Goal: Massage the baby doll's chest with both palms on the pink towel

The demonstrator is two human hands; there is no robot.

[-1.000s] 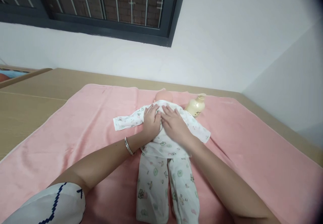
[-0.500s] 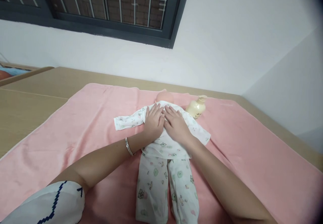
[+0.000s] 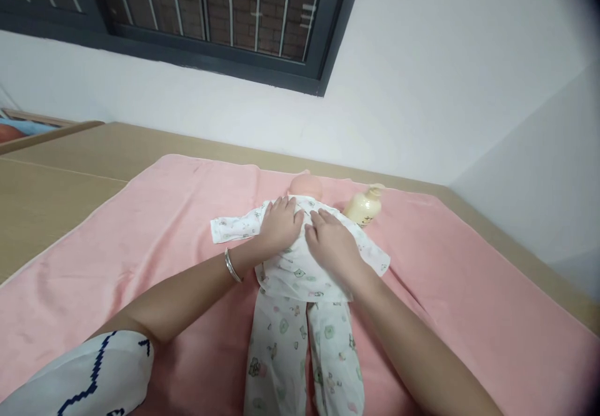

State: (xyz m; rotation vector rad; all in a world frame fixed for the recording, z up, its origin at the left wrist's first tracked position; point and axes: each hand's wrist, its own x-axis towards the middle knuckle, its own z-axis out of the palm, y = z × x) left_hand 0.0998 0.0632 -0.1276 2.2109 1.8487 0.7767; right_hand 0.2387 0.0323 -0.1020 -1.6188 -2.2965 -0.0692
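A baby doll (image 3: 305, 186) lies on its back on a pink towel (image 3: 154, 228), dressed in a white printed top (image 3: 300, 266) and matching trousers (image 3: 300, 353). My left hand (image 3: 280, 223) rests flat on the doll's chest on the left side, fingers stretched toward the neck. A silver bangle (image 3: 230, 265) circles that wrist. My right hand (image 3: 332, 242) lies flat on the right side of the chest, fingers spread. Neither hand holds anything. The top's sleeves spread out to both sides.
A cream pump bottle (image 3: 363, 208) lies on the towel just right of the doll's head. The towel covers a wooden table (image 3: 56, 191) set against a white wall under a barred window (image 3: 210, 10). Another wooden edge (image 3: 47, 133) shows at far left.
Both hands have shifted slightly on the doll's chest, the right one a little lower and further right. The view has tilted a little; the top's hem looks more rumpled.
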